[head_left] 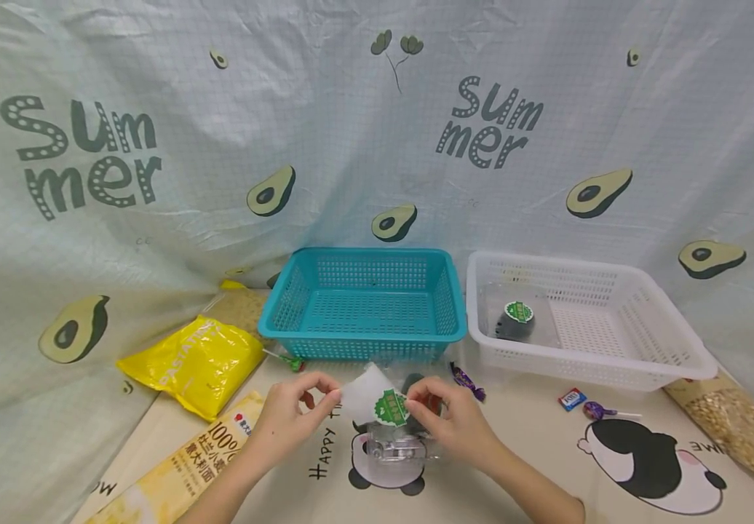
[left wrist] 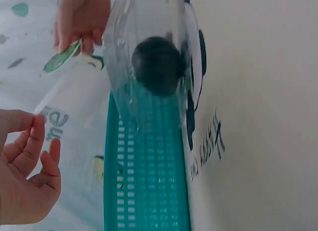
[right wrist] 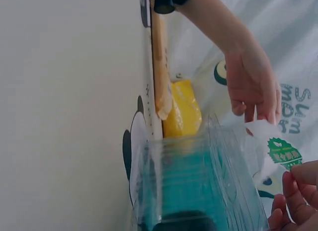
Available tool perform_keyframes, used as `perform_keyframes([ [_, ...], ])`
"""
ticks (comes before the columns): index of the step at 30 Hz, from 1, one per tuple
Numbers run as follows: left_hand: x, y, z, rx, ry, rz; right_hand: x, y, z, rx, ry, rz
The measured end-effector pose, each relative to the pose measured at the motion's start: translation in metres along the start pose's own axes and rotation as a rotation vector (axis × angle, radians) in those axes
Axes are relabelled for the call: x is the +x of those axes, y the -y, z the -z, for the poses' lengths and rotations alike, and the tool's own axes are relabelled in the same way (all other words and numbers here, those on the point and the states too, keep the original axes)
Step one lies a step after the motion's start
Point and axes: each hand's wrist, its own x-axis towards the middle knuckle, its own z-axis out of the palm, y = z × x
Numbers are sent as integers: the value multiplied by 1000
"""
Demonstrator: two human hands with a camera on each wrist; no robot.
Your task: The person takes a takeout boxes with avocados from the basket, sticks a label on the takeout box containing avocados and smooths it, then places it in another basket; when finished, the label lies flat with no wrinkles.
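Note:
Between thumb and forefinger my left hand pinches the edge of a white, paper-like sheet. Opposite it, my right hand pinches a green round-edged sticker at the sheet's right side. In the right wrist view the sticker overlaps the sheet's edge. Below both hands is a clear plastic clamshell box, over a printed panda on the table. A dark round item shows through its wall in the left wrist view.
Behind the hands stands a teal basket; right of it, a white basket holds another labelled clear box. Yellow pasta bag and spaghetti pack lie left. Small candies and a grain bag lie right.

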Motion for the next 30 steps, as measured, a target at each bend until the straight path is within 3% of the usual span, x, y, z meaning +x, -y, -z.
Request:
perform_keyframes([
  [4,5,13,14,28,-19,103,-1,-8,5,18,-28,-54],
  [8,9,35,27,82,-15,243,-4,-10,10,33,-35,-121],
  [13,7,66,37,157,66,385,-4,-1,16,31,-39,-216],
  [17,3,81,37,215,140,454,-3,12,22,17,-33,-234],
  [23,4,82,38,367,165,414,-3,18,26,31,-29,-245],
  [27,9,67,39,496,74,307,-1,18,26,39,-33,-262],
  [30,11,50,29,525,9,192,0,18,26,25,-32,-285],
])
